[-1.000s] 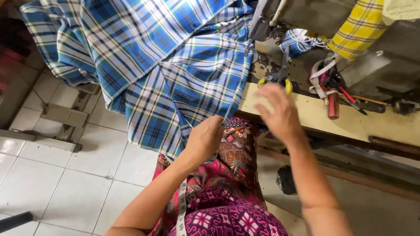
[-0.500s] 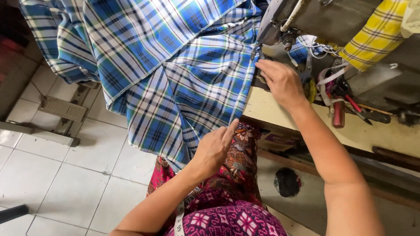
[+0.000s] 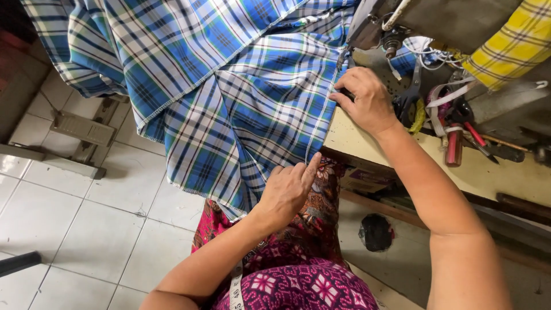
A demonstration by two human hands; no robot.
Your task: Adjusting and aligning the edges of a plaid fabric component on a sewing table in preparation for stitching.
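The blue plaid cloth (image 3: pixel 229 97) hangs in deep folds off the left end of the counter (image 3: pixel 373 152), its upper part spread toward the sewing machine (image 3: pixel 436 23) and its stitched hem falling toward the tiled floor (image 3: pixel 86 212). Its near vertical edge runs down along the counter's corner, so the long line of that edge lies between the two hands.

The right hand (image 3: pixel 364 100) rests on the counter top at the upper end of that edge, just below the machine's needle area; its grip is narrow, fingertips pressed onto the cloth's edge, though whether it pinches the cloth or only pins it down cannot be told. The left hand (image 3: pixel 287 189) is lower, touching the hanging part of the same edge, fingers loosely curled with the forefinger extended up along the fold; it holds nothing firmly that shows. The right hand is the nearer one to the needle.

Half a second ago the right hand lay slightly farther right on the counter, and the left hand sat lower against the patterned red skirt (image 3: pixel 298 241); both have since closed in on the cloth's edge.

Scissors (image 3: pixel 408 97) and red-handled tools (image 3: pixel 456 138) lie on the counter behind the right hand, beside a yellow plaid cloth (image 3: pixel 511 46). A measuring tape (image 3: pixel 236 287) hangs at the person's chest.
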